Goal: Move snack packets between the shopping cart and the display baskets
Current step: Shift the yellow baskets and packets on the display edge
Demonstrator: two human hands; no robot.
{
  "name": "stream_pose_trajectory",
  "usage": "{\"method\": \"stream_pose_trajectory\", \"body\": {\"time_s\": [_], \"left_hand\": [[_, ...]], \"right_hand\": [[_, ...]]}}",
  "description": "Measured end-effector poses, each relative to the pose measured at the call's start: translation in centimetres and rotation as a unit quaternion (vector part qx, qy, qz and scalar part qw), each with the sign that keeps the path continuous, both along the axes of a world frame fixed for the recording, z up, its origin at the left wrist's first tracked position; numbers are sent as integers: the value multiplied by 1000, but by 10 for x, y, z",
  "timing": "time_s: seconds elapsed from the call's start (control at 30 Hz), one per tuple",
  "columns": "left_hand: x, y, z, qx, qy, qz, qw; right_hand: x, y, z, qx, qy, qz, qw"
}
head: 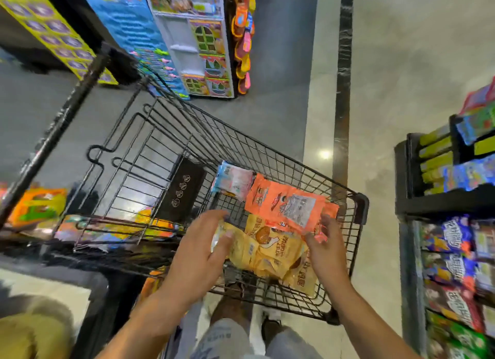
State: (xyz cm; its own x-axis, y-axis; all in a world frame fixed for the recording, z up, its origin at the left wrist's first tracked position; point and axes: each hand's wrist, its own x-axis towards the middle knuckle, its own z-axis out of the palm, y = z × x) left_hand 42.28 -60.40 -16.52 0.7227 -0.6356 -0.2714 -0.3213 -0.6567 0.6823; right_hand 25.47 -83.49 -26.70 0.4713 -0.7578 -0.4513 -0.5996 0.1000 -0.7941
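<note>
Right hand (325,247) pinched on corner of orange packet (285,207), long axis running up-left over cart (360,202). Left hand (203,247) spread loose on yellow packets (263,254) below. Baskets (439,198) lay nearer right hand.

At twelve o'clock from me a toy dollhouse box (199,45) stands beside a blue toy box (131,23); a dark floor stripe (342,90) runs at one o'clock.

I stand on a glossy beige floor (401,64) crossed by a dark stripe (344,72), with a ceiling light's reflection (325,154) just left of that stripe. Left of the stripe the floor turns grey (278,77), and beyond it stand colourful toy boxes (192,42).
</note>
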Motion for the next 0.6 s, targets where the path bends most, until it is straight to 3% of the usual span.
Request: {"method": "stream_pose_trajectory", "body": {"time_s": [0.13,0.27,0.4,0.6], "left_hand": [[-34,22,42,-28,-41,62,997],[-71,62,81,-54,-99,116,987],[-107,122,111,-55,-127,212,967],[-167,220,149,-58,-182,359,913]], "right_hand": [[-1,38,84,-22,-72,154,985],[4,69,156,-48,-130,290,947],[12,108,205,-36,-201,340,918],[24,187,239,-69,-278,450,845]]}}
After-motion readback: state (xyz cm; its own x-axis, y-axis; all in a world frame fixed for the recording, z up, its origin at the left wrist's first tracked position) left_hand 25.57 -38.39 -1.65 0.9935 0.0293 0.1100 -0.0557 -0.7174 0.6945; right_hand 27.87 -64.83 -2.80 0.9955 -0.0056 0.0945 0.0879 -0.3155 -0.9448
